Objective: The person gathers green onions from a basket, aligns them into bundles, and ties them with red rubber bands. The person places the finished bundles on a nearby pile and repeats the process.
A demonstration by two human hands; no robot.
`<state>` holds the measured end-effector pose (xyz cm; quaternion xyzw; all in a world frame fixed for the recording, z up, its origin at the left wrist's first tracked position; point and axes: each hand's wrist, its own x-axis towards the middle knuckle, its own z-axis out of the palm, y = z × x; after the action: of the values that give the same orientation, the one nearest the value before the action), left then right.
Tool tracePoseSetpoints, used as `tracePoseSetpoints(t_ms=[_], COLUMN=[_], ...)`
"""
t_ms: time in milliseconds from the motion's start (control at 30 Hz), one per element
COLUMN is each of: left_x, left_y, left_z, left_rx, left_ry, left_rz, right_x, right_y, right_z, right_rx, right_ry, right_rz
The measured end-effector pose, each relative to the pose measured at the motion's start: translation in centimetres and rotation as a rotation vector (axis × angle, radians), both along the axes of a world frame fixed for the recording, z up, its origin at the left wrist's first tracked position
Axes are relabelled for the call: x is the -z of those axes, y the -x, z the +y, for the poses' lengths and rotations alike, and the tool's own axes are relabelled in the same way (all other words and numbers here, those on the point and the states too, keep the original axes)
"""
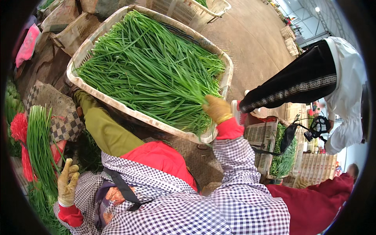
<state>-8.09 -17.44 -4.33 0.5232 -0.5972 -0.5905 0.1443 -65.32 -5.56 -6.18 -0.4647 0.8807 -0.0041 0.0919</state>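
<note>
A white plastic crate [148, 117] stands before me, heaped with long green chives [147, 67]. My right hand [217, 108], in a yellowish glove with a red cuff, is closed on the ends of a bunch of chives at the crate's near right corner; the bunch is partly blurred. At the lower left, my left hand [68, 182], gloved alike, is raised with its fingers apart and nothing in it. Beside it stands an upright bundle of chives [39, 138], next to a hank of red plastic strands [19, 127].
More crates [185, 13] stand beyond the big one. At the right, a person in black trousers [296, 76] holds a black device with a strap [318, 126], near another crate of greens [260, 132]. A person's dark red sleeve [317, 199] shows at the lower right. Checkered cloth [63, 124] lies at the left.
</note>
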Motion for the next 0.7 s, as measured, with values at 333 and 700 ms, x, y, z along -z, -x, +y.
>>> tracePoseSetpoints(t_ms=[333, 700], left_x=[1.6, 2.0], left_y=[0.6, 1.9], left_z=[-0.2, -0.1], left_rx=[0.029, 0.083], left_ry=[-0.014, 0.012], left_rz=[0.048, 0.076], right_x=[2.6, 3.1], right_y=[4.8, 5.0], right_z=[-0.8, -1.4], right_rx=[-0.01, -0.087], right_ry=[-0.326, -0.179], right_rz=[0.047, -0.011])
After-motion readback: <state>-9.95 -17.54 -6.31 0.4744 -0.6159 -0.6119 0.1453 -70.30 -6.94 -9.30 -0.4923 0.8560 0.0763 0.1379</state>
